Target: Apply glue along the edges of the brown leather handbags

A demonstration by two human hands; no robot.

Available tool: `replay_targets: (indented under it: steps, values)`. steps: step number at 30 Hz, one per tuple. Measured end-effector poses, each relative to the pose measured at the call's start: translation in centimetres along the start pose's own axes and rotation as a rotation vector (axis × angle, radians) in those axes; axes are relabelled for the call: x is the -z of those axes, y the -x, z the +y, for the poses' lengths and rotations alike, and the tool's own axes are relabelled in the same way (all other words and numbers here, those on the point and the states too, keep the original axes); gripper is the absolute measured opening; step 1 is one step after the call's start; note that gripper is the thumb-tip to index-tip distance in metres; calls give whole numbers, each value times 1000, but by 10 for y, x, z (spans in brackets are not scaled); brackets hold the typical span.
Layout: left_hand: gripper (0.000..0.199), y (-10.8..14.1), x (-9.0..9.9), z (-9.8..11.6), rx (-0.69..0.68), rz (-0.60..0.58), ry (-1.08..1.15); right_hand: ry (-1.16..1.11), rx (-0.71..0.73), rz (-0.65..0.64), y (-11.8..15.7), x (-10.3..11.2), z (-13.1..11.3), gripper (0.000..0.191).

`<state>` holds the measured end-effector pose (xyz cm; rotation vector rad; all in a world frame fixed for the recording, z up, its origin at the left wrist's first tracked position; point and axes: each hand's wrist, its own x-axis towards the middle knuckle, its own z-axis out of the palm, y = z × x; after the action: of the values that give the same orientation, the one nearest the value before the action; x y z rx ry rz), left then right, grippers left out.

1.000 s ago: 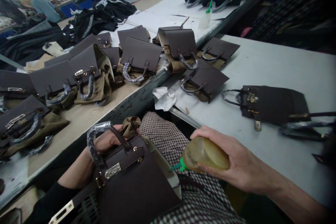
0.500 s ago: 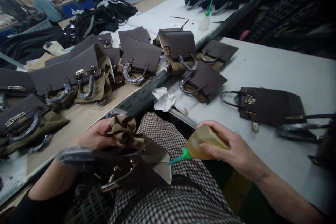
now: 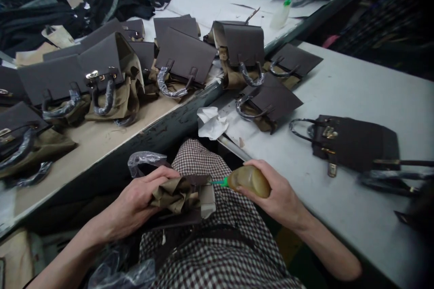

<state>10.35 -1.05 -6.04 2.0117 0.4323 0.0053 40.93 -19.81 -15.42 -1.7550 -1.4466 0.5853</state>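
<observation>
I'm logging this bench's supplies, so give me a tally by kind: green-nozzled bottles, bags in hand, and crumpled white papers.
Green-nozzled bottles: 2 (held bottle in the right hand; standing bottle on the long table)
Bag in hand: 1, in the left hand
Crumpled white paper: 1
Total: 4

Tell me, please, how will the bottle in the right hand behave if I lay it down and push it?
The bottle would probably roll, because its body is rounded. The amber liquid inside may slosh and shift its weight. It looks smooth, so perhaps slippery.
</observation>
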Motion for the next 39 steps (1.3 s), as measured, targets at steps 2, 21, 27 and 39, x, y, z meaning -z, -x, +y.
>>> replay_targets:
  steps: [2,21,27,39]
  values:
    - [19,3,-2,0,-15,0,-19,5,37,-7,-4,-5,4,46]
    - [27,22,-22,1,0,-32,-86,-174,-199,-141,12,0,2,40]
    - [30,32,-31,-2,-21,-28,-105,-162,-228,19,20,-10,11,48]
    - [44,62,-53,-3,-3,26,-297,-303,-383,-25,34,-1,-1,44]
